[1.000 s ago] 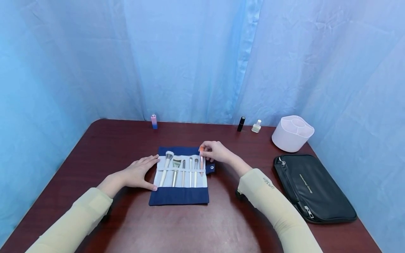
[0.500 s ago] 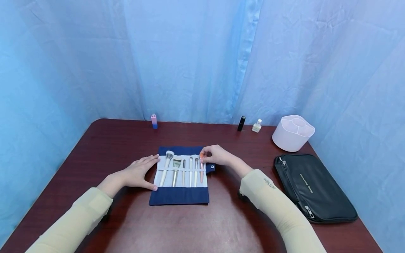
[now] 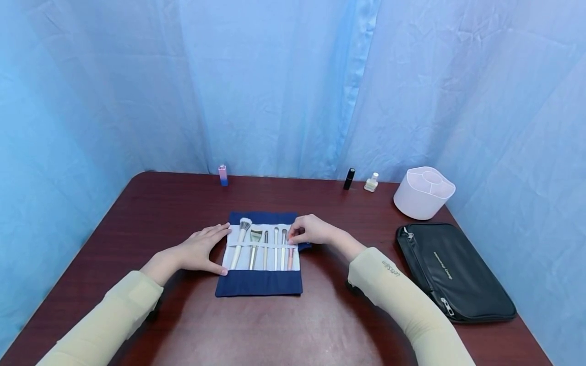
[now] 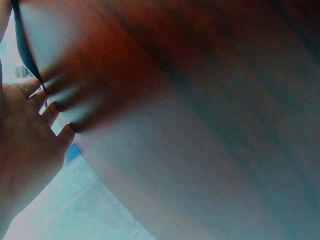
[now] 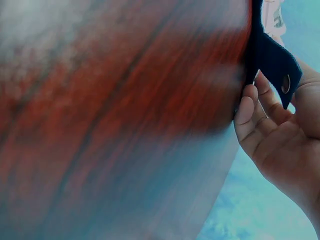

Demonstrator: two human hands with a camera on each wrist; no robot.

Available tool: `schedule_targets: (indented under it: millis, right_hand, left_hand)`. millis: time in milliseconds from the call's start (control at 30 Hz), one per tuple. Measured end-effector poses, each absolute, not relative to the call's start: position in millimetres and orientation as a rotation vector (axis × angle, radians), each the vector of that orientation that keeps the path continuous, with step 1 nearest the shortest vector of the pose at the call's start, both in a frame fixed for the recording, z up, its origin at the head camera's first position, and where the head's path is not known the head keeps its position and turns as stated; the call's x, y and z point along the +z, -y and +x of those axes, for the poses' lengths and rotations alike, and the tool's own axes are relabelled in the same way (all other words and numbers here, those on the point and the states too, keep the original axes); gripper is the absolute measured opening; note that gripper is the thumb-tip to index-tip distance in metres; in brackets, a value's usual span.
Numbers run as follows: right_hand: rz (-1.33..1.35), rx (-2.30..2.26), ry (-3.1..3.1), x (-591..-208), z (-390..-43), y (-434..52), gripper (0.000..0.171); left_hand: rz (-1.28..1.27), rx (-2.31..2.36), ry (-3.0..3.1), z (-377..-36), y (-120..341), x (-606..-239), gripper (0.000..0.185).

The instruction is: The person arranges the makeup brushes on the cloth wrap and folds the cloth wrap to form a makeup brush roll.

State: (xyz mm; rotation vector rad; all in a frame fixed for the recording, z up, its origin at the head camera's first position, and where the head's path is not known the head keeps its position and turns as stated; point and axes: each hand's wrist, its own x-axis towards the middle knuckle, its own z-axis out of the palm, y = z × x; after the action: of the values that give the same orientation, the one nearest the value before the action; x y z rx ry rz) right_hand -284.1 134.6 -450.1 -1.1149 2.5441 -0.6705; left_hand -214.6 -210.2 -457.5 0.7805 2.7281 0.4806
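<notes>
— What is the cloth made of?
— The brush roll is navy fabric with a pale inner panel and a thin band holding slim makeup brushes side by side; a snap tab hangs at its right edge. It lies flat at the middle of the table.
— And the hands?
— The left hand lies spread, fingers straight, pressing the roll's left edge. The right hand pinches the pink brush at the roll's right end.
— The surface?
— Glossy reddish-brown wood grain. A black zipped pouch and a white rounded divided organiser sit to the right. Wrinkled blue curtains enclose it.
</notes>
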Motion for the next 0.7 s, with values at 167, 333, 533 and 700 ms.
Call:
schedule_targets:
  millis: [167,333,533,700]
  right_hand:
    - [-1.114,-0.653,-2.621,-441,-279,-137,0.022]
    - [-1.147,-0.614,-2.716,-424,-261,-139,0.031]
    - [-1.189,-0.476,-2.823,-418,-230,-140,0.040]
    - [-1.166,-0.396,-2.857,-427,-203,-136,0.048]
  left_hand:
    - [0.788,0.471,-2.723,-217,210,-456,0.110]
    - [0.779,0.513,-2.721,-221,212,-450,0.107]
    - [0.811,0.520,-2.778,-232,210,-443,0.101]
    - [0.798,0.513,-2.796,-242,209,-442,0.100]
